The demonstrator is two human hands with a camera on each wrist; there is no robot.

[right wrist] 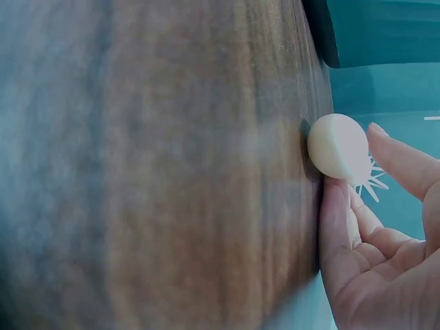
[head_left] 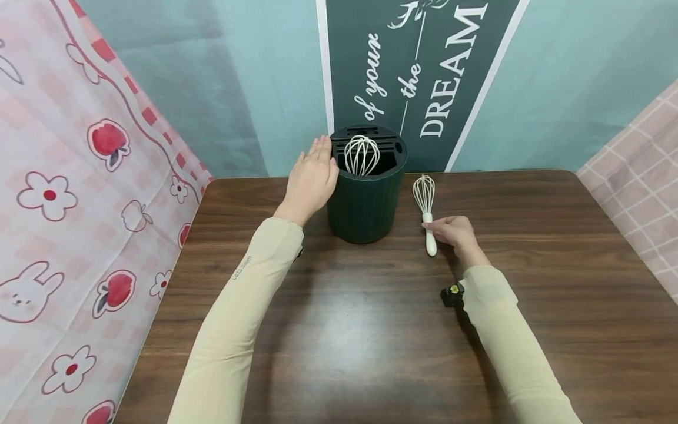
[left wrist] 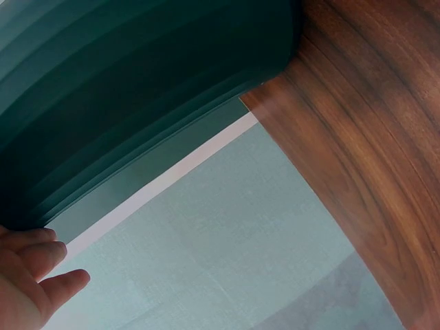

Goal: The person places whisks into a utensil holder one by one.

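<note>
A dark green ribbed utensil holder (head_left: 365, 206) stands upright at the back of the table, with a slotted black top. The white wire loops of one whisk (head_left: 362, 154) stick up from its large opening; that whisk's handle is hidden inside. My left hand (head_left: 313, 176) rests against the holder's left side near the rim, fingers extended; its fingertips (left wrist: 51, 251) show at the holder's edge in the left wrist view. To the right of the holder, a second white whisk (head_left: 428, 218) lies low at the table, wires pointing away. My right hand (head_left: 453, 231) pinches its handle (right wrist: 338, 146) between thumb and fingers.
The brown wood-grain table (head_left: 339, 330) ends at the back against a teal cloth (head_left: 275, 76) with a dark lettered panel. A pink and white patterned curtain (head_left: 79, 235) hangs along the left side, and a pink checked cloth (head_left: 646, 176) on the right.
</note>
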